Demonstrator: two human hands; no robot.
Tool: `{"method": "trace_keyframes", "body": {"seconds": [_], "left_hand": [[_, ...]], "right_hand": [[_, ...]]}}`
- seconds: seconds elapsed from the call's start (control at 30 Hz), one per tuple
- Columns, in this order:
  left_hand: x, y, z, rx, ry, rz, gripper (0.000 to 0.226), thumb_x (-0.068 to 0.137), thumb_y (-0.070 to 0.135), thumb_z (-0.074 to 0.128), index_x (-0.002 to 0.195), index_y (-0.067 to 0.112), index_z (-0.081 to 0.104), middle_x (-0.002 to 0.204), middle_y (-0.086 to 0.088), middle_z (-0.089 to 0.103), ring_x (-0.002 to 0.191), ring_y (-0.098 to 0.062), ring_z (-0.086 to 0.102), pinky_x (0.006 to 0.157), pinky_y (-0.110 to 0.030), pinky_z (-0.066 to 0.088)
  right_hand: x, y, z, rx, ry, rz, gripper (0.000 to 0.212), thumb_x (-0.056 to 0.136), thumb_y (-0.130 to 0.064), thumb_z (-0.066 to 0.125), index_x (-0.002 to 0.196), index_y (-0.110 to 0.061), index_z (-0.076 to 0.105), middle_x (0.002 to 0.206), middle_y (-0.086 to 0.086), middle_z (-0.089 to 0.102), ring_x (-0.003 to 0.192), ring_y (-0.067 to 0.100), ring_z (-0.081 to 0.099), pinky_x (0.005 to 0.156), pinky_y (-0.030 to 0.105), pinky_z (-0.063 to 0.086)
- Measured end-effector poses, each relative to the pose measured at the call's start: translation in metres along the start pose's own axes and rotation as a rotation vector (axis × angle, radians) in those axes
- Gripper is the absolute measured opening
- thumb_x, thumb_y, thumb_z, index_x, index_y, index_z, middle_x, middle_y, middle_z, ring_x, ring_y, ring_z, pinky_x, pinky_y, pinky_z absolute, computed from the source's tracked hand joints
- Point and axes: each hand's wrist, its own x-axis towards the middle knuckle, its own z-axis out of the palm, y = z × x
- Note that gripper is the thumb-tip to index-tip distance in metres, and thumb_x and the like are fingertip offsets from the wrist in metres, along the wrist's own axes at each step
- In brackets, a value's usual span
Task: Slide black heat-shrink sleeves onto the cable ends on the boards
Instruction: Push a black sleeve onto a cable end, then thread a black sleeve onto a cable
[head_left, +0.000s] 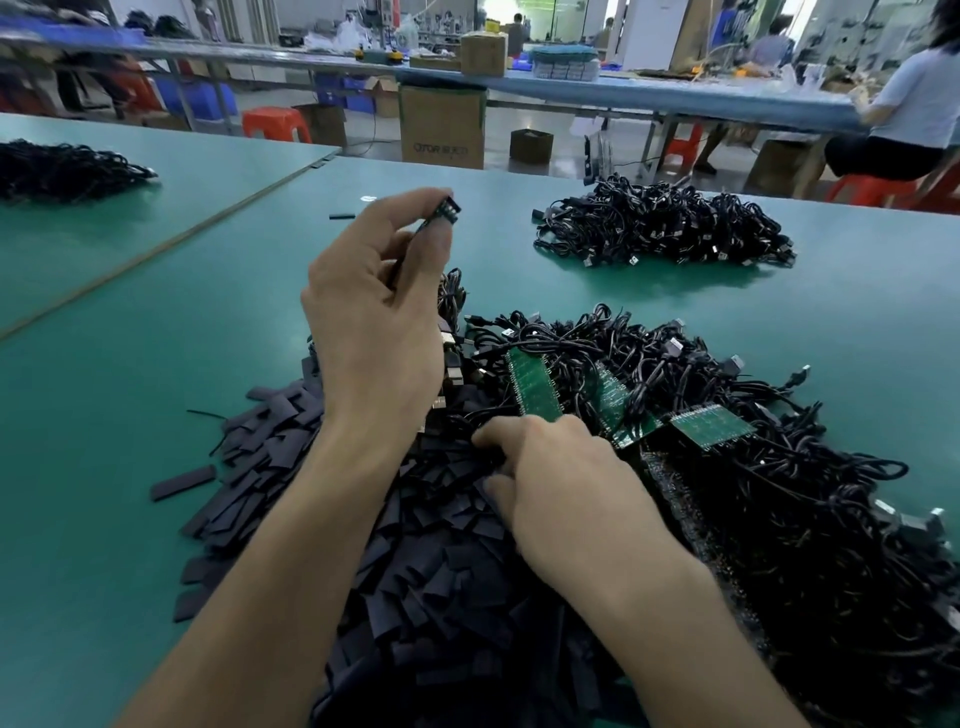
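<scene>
My left hand (374, 322) is raised over the green table and pinches a small black sleeved cable end (445, 212) between thumb and forefinger. Below it lies a big heap of flat black heat-shrink sleeves (415, 545). My right hand (561, 488) rests on that heap with fingers curled, pinching at the sleeves. Just past its fingers lie green circuit boards (532, 382) with black cables (753, 467) attached, tangled in a pile to the right.
A second pile of black cables (665, 223) sits farther back on the right, and another (62, 169) at the far left. A loose sleeve (182, 483) lies left of the heap. Cardboard boxes, red stools and seated people stand beyond the table.
</scene>
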Motion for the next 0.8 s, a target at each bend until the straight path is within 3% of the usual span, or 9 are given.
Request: {"method": "trace_keyframes", "body": {"seconds": [0.1,0.17,0.27,0.4,0.47,0.53,0.63,0.7,0.8], "left_hand": [[-0.001,-0.002,0.000,-0.014,-0.010,0.002,0.019,0.100,0.022,0.060,0.105,0.038,0.068,0.063,0.005,0.055,0.058,-0.025,0.045,0.052,-0.034,0.039],[-0.001,-0.004,0.000,-0.015,-0.020,0.017,0.017,0.101,0.023,0.059,0.110,0.034,0.069,0.059,0.009,0.050,0.051,-0.007,0.036,0.048,-0.025,0.032],[-0.001,-0.007,0.001,-0.034,-0.030,0.000,0.019,0.102,0.021,0.056,0.114,0.027,0.069,0.060,0.024,0.053,0.051,0.001,0.041,0.052,-0.009,0.031],[0.001,-0.009,0.003,0.001,0.000,-0.048,0.027,0.103,0.016,0.052,0.125,0.020,0.068,0.071,0.018,0.058,0.054,0.004,0.049,0.056,-0.006,0.036],[0.002,-0.009,0.003,0.033,0.011,-0.096,0.033,0.104,0.014,0.048,0.133,0.019,0.063,0.099,0.020,0.064,0.070,0.011,0.057,0.066,-0.005,0.042],[0.002,-0.008,0.003,0.021,-0.009,-0.141,0.038,0.104,0.011,0.047,0.138,0.022,0.058,0.113,0.011,0.063,0.078,0.010,0.058,0.072,-0.007,0.043],[0.000,-0.004,0.002,-0.002,-0.099,-0.133,0.040,0.101,0.010,0.054,0.137,0.026,0.058,0.104,0.006,0.067,0.058,0.003,0.051,0.058,-0.010,0.043],[-0.003,-0.001,0.002,-0.004,-0.162,-0.112,0.037,0.096,0.013,0.065,0.126,0.033,0.061,0.089,0.007,0.070,0.060,-0.003,0.059,0.058,-0.017,0.051],[-0.005,0.002,0.003,-0.049,-0.203,-0.136,0.018,0.090,0.018,0.074,0.101,0.030,0.064,0.082,0.004,0.075,0.064,-0.011,0.070,0.061,-0.021,0.054]], "right_hand": [[0.005,-0.002,0.011,0.055,0.047,-0.115,0.042,0.098,-0.019,0.058,0.133,-0.041,0.051,0.109,-0.005,0.057,0.097,0.029,0.063,0.070,0.035,0.046],[0.010,-0.002,0.020,0.003,-0.033,-0.142,0.047,0.099,-0.023,0.059,0.139,-0.045,0.046,0.124,-0.006,0.051,0.104,0.031,0.063,0.069,0.035,0.041],[0.017,0.001,0.033,-0.060,-0.098,-0.114,0.057,0.095,-0.016,0.064,0.139,-0.048,0.047,0.131,-0.008,0.046,0.104,0.031,0.063,0.070,0.035,0.041],[0.020,0.002,0.042,-0.006,0.000,-0.099,0.042,0.097,-0.015,0.061,0.128,-0.042,0.060,0.123,-0.006,0.054,0.100,0.032,0.064,0.069,0.034,0.039],[0.019,0.000,0.041,0.007,0.073,-0.105,0.039,0.097,-0.013,0.060,0.126,-0.039,0.061,0.117,-0.005,0.060,0.098,0.031,0.065,0.069,0.033,0.043],[0.017,0.001,0.035,0.047,0.168,-0.109,0.034,0.097,-0.011,0.060,0.121,-0.034,0.065,0.110,-0.005,0.065,0.094,0.028,0.068,0.071,0.035,0.053],[0.015,0.008,0.021,0.209,0.296,-0.129,0.016,0.096,-0.013,0.059,0.103,-0.026,0.065,0.091,-0.002,0.070,0.079,0.023,0.069,0.068,0.039,0.058],[0.015,0.012,0.008,0.354,0.372,-0.131,0.010,0.096,-0.013,0.061,0.098,-0.023,0.059,0.086,-0.003,0.068,0.075,0.016,0.066,0.067,0.037,0.057],[0.016,0.019,-0.014,0.525,0.442,-0.086,0.013,0.101,-0.018,0.056,0.109,-0.029,0.056,0.092,-0.014,0.061,0.083,0.001,0.059,0.074,0.019,0.048]]}}
